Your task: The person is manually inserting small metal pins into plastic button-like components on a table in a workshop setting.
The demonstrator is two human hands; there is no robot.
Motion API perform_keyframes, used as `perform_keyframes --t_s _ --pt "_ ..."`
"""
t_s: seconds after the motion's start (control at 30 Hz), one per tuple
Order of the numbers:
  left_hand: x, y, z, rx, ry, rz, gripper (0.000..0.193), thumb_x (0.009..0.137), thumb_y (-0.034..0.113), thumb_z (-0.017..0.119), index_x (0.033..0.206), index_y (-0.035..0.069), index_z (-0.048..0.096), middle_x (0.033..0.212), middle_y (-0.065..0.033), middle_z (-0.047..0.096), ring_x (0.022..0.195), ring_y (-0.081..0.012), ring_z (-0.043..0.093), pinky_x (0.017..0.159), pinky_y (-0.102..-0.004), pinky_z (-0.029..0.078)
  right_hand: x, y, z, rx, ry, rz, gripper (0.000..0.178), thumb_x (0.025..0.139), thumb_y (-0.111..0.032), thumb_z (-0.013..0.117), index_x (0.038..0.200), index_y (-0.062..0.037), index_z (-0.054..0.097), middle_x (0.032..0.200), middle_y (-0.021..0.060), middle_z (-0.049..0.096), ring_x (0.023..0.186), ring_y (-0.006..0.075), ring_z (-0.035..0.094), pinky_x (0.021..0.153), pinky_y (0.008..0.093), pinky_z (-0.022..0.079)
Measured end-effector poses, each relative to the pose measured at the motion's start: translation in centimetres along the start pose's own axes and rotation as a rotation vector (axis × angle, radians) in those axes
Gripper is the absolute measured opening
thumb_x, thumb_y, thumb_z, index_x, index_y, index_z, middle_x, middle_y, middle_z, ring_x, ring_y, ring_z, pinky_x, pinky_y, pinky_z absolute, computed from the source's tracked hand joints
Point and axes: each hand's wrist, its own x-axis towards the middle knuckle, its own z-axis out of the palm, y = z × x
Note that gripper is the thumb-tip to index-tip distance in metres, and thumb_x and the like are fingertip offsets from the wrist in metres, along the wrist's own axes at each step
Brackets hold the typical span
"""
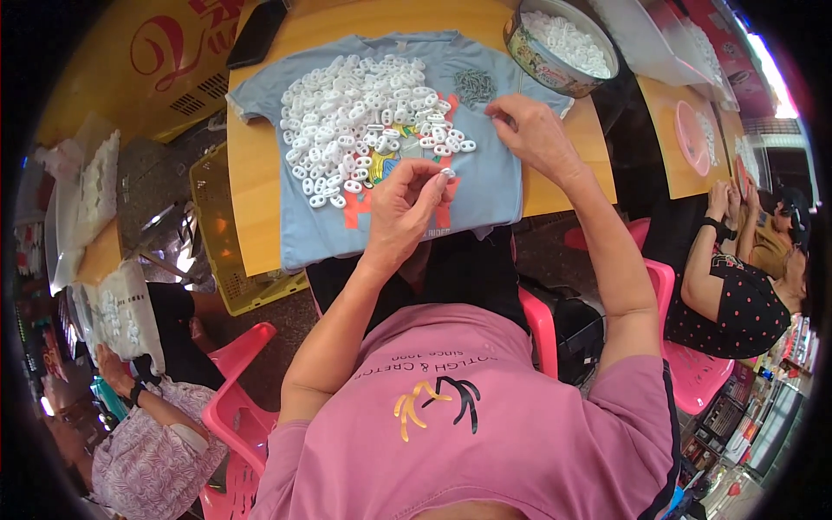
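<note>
we see a wood-coloured table (572, 165) and, spread over it, a light blue t-shirt (494, 186) with a printed front. a big heap of white oval pieces (347, 113) sits on the shirt, spilling over the print; we note openings in each. a round patterned tin (539, 62), full of similar white bits (568, 42), stands at the far right of the shirt. we have the right hand (539, 139) over the shirt's right side, fingertips just beside the metal pile; we can't tell if they pinch anything. we get the left hand (403, 208) at the near edge of the heap, thumb and finger clamped on one piece. the small grey metal pile (475, 87) lies right of the heap. last, we mark the single white piece (447, 172), in the left fingertips above the shirt.
</note>
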Motion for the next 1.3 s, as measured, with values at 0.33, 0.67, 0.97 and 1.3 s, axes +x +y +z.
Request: perform_keyframes --t_s 0.33,0.67,0.97,1.3 --pt "0.1 -0.1 0.0 -0.013 -0.007 0.006 0.009 0.094 0.004 0.059 0.100 -0.002 0.059 0.087 -0.0060 0.067 0.074 -0.0080 0.061 0.068 -0.0226 0.052 -0.4 1.4 -0.4 0.413 -0.030 0.203 0.022 0.092 -0.013 0.058 0.108 -0.0021 0.066 0.090 0.0004 0.064 0.068 0.0069 0.053 0.062 0.0233 0.045" --pt "0.0 -0.2 -0.1 -0.020 -0.002 -0.012 0.010 0.093 0.004 0.059 0.101 -0.002 0.059 0.088 -0.0062 0.067 0.075 -0.0085 0.062 0.068 -0.0227 0.052 -0.8 1.0 -0.7 0.876 -0.110 0.461 0.019 0.092 -0.018 0.063 0.106 -0.0050 0.067 0.088 -0.0048 0.062 0.067 0.0021 0.051 0.060 0.0181 0.044" --pt "0.0 -0.3 -0.1 0.020 -0.010 0.004 0.009 0.093 0.004 0.059 0.100 -0.002 0.058 0.087 -0.0056 0.067 0.075 -0.0082 0.062 0.068 -0.0221 0.052 0.8 -0.4 0.2 0.109 0.109 0.001 0.014 0.085 -0.013 0.066 0.095 -0.0039 0.068 0.086 0.0096 0.063 0.070 0.0203 0.061 0.064 0.0301 0.048" --pt "0.0 -0.3 0.0 0.051 -0.010 0.024 0.008 0.093 0.004 0.059 0.098 -0.003 0.059 0.085 -0.0046 0.067 0.073 -0.0073 0.061 0.066 -0.0217 0.050 2.0 -0.5 0.6 -0.067 0.005 -0.049 0.014 0.085 -0.019 0.065 0.090 -0.0061 0.066 0.091 0.0099 0.063 0.084 0.0321 0.062 0.073 0.0401 0.050"
